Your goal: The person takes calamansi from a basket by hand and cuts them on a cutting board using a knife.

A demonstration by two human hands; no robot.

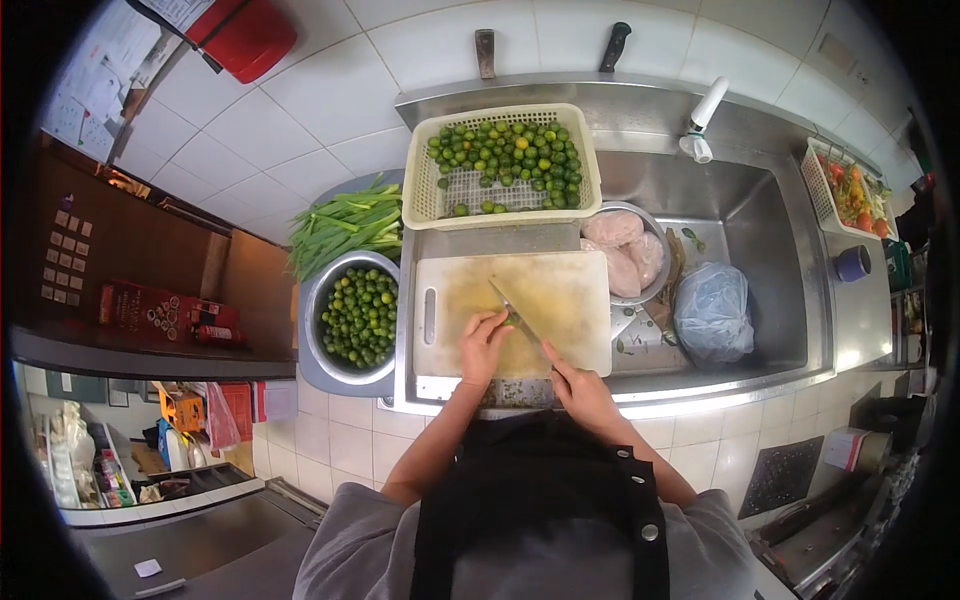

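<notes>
My right hand (585,395) is wrapped around the handle of a kitchen knife (520,318), its blade slanting up and left over the cutting board. Close to the blade, my left hand (482,345) has its fingers pinched on a small green lime (510,320), mostly hidden by the fingers and the blade. Under both lies a white cutting board (580,285), stained yellowish in the middle. A steel bowl (308,320) of whole limes (358,315) stands left of the board. Beyond the board, a cream plastic basket (500,218) holds more limes (505,150), a few turning yellow.
Long green leafy stalks (345,225) lie behind the bowl. At right, the sink (740,190) holds a bowl of pale raw meat (625,245) and a tied plastic bag (713,310), below a white faucet (703,120). Two knives (615,48) hang on the wall behind.
</notes>
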